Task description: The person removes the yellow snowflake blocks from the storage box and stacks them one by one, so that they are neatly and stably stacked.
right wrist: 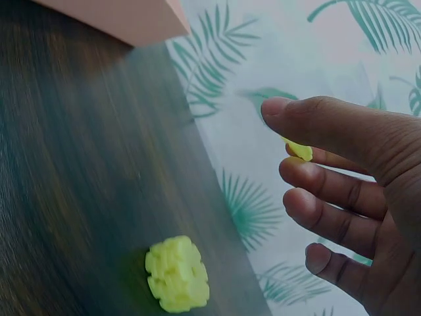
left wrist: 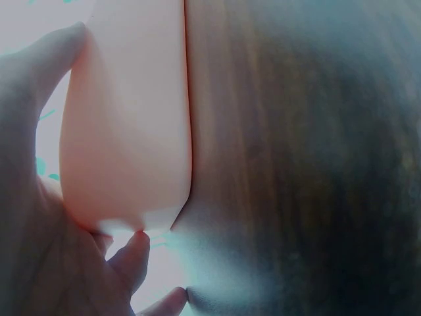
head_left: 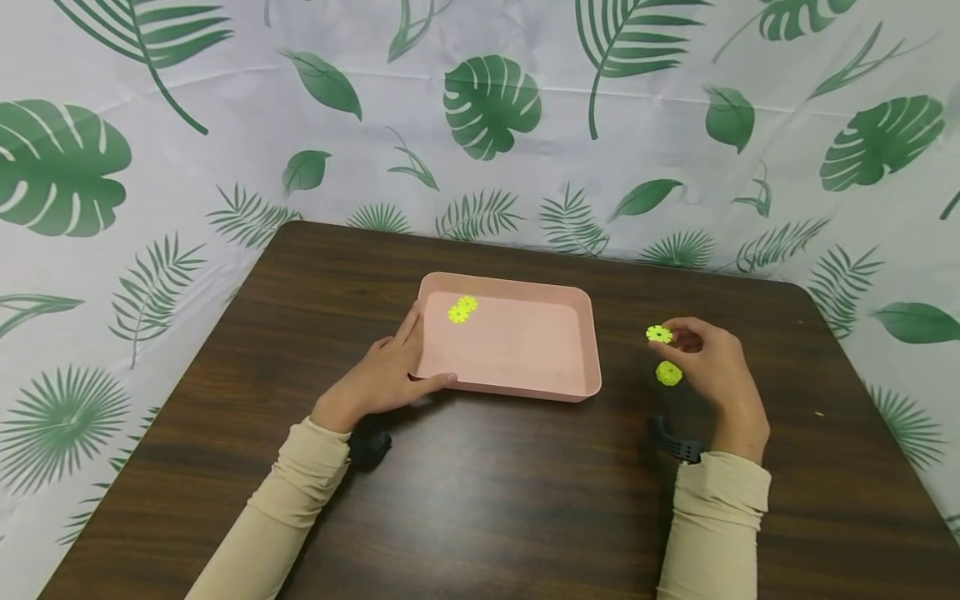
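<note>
My left hand (head_left: 386, 371) lies around the near left corner of a shallow pink tray (head_left: 517, 387). Its thumb reaches along the front rim, and its fairly straight fingers (left wrist: 135, 260) touch the left end wall. Over the table right of the tray, my right hand (head_left: 708, 358) pinches a yellow flower-shaped disc (head_left: 659, 334) between thumb and fingers. In the right wrist view the thumb mostly hides this disc (right wrist: 300, 150). Just below it on the table stands a small stack of yellow discs (right wrist: 177, 274). Two yellow discs (head_left: 458, 314) lie overlapping inside the tray, towards its back left.
The dark wooden table (head_left: 480, 483) ends at the back against a white leaf-print cloth (head_left: 525, 167). A tiny pale fragment (head_left: 819, 414) lies on the table to the right. Black straps (head_left: 675, 442) sit at the wrists.
</note>
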A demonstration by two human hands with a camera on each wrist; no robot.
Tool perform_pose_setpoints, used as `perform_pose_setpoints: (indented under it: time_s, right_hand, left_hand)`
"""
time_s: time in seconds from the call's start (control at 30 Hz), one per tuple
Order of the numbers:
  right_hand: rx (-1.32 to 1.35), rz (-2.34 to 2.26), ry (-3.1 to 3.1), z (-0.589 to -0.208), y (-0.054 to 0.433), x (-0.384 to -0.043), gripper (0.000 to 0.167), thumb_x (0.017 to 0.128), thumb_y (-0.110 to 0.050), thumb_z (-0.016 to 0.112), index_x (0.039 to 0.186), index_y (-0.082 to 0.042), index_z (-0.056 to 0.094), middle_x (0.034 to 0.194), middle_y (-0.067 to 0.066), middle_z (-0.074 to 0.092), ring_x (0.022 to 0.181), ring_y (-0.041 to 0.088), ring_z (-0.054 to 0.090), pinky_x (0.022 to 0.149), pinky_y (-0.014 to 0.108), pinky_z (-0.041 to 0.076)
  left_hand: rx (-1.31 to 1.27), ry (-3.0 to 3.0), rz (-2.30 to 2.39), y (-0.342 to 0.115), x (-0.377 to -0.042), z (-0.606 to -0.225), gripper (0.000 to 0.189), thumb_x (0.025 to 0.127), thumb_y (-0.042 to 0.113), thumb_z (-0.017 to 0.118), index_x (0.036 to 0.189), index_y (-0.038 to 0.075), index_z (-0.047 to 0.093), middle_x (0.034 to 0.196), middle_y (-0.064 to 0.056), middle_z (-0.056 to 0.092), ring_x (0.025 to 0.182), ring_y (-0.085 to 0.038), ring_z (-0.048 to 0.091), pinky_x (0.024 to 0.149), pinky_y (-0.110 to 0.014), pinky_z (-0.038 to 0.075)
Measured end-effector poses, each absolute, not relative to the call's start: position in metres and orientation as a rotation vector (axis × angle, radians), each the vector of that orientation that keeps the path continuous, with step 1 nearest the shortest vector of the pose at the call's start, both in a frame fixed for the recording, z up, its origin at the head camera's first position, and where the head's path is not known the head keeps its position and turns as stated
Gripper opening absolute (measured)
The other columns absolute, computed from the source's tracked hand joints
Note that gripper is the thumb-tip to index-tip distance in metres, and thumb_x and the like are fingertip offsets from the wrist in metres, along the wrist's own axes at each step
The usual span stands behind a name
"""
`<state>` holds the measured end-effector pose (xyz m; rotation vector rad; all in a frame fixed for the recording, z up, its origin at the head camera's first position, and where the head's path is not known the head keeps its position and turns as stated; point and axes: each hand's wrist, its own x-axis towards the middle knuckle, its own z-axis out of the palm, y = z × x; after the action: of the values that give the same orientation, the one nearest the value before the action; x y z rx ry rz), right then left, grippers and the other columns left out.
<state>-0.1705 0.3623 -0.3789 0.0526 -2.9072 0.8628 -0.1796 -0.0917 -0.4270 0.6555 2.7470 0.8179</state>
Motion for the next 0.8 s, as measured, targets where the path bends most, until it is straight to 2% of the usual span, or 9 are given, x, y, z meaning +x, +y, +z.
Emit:
perform_pose_setpoints:
  time_s: [0.3,0.6,0.8]
  right_hand:
    - [0.013,0.856,-2.901,-0.381,0.376,-0.165,0.047,0.098,-0.033,0.074,0.126,0.004,0.066,0.101,0.017,0.065,0.090,0.028,0.057,0.066,0.022,0.045]
    - [-0.079,0.912,-2.908,-0.383,0.390,-0.158,0.054,0.099,-0.040,0.071,0.130,0.004,0.064,0.108,0.020,0.064,0.097,0.031,0.056,0.067,0.016,0.043]
    - [-0.133,0.905,-2.965,-0.391,0.398,-0.155,0.050,0.100,-0.034,0.071,0.129,0.006,0.064,0.109,0.021,0.064,0.096,0.033,0.057,0.067,0.021,0.046]
  left_hand:
    - [0.648,2.745,0.817,-0.092,-0.179,-0.428,0.112,0.096,0.068,0.056,0.165,0.001,-0.001,0.172,-0.014,-0.012,0.158,-0.028,0.015,0.117,-0.065,0.025]
    - [0.657,2.751,0.805,-0.092,-0.180,-0.428,0.111,0.096,0.067,0.056,0.164,0.001,-0.002,0.172,-0.015,-0.013,0.158,-0.029,0.011,0.117,-0.065,0.025]
    - [0.644,2.743,0.803,-0.092,-0.179,-0.428,0.111,0.096,0.067,0.056,0.164,0.001,-0.002,0.172,-0.013,-0.014,0.158,-0.028,0.012,0.117,-0.064,0.025]
